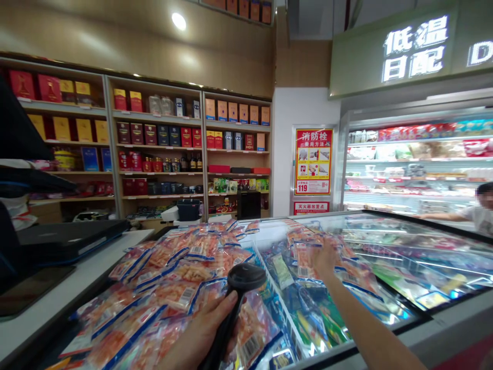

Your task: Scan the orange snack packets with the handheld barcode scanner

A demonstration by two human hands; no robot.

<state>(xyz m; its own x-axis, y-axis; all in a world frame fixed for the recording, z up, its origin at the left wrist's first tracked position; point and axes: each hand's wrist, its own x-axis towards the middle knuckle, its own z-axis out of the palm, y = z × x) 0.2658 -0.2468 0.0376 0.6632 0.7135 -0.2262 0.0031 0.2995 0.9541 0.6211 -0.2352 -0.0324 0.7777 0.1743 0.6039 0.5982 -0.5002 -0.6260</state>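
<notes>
My left hand (213, 321), low in the middle of the view, is wrapped round the handle of a black handheld barcode scanner (246, 277). The scanner's head points up and away over clear packs of reddish-orange food (177, 293) with blue edges and barcode labels. Further right, my right hand (324, 258) reaches over the chest freezer (447, 329), at a similar food pack (306, 257). Blur smears its fingers, so whether they grip the pack cannot be made out. Under that pack lie other colourful packages (308, 313), behind a white wire divider (277, 293).
A counter (69, 282) with dark electronic equipment (73, 239) runs along the left. Shelves of boxed bottles (162, 134) line the back wall. A lit refrigerated display (419, 159) stands behind the freezer. At the far right, another person (485, 213) stretches an arm toward the freezer's edge.
</notes>
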